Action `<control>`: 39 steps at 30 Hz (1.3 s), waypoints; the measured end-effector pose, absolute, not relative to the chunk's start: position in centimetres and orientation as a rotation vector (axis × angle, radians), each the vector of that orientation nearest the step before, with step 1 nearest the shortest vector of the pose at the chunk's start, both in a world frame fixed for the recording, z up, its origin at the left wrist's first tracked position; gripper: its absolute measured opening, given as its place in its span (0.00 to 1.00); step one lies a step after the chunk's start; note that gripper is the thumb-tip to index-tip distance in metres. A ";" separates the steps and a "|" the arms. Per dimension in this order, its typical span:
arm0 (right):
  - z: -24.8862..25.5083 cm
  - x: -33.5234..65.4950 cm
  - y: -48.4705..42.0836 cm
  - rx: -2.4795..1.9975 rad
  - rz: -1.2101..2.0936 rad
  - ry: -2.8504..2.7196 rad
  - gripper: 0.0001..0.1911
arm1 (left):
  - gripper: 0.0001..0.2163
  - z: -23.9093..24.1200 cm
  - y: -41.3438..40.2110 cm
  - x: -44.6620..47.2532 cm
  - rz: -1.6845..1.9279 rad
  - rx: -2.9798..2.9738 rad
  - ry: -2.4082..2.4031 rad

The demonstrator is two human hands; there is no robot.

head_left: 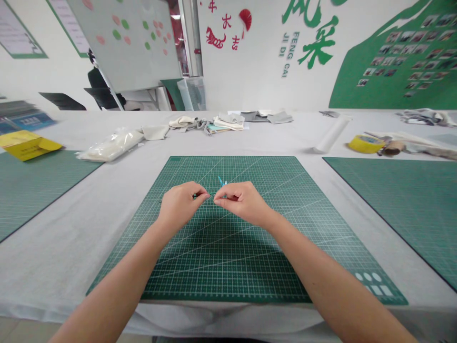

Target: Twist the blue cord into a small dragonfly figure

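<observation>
Above the green cutting mat (221, 271), both my hands are closed in pinches close together. A short bit of thin green cord (212, 194) shows between the fingertips. My left hand (183, 200) grips it from the left, my right hand (243, 199) from the right. Just behind the right fingers a small light blue strip (221, 181) sticks up, with something pale at its foot. Whether it is joined to the cord, I cannot tell. Most of the cord is hidden by the fingers.
More cutting mats lie left (43, 186) and right (403, 205). Farther back are a clear plastic bag (112, 145), folded fabric pieces (228, 122), a white roll (332, 135) and yellow tape (366, 144). A yellow packet (30, 145) sits at the left.
</observation>
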State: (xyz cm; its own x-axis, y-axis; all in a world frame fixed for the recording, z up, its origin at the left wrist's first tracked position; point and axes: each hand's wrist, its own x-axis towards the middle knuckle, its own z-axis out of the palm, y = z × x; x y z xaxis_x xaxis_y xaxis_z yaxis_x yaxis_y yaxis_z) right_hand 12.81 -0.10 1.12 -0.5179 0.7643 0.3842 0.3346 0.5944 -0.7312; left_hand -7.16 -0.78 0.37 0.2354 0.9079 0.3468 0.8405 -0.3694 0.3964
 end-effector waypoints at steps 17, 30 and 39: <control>0.4 15.1 2.9 -1.099 0.759 -1.984 0.07 | 0.07 1.4 -1.8 -6.6 0.665 2.462 1.148; 0.3 14.9 3.3 -1.096 1.590 -1.665 0.12 | 0.06 2.3 -2.1 -6.7 0.843 2.150 0.983; -0.8 13.0 2.3 -1.040 1.535 -1.770 0.04 | 0.08 1.3 -0.9 -7.3 1.201 1.913 1.413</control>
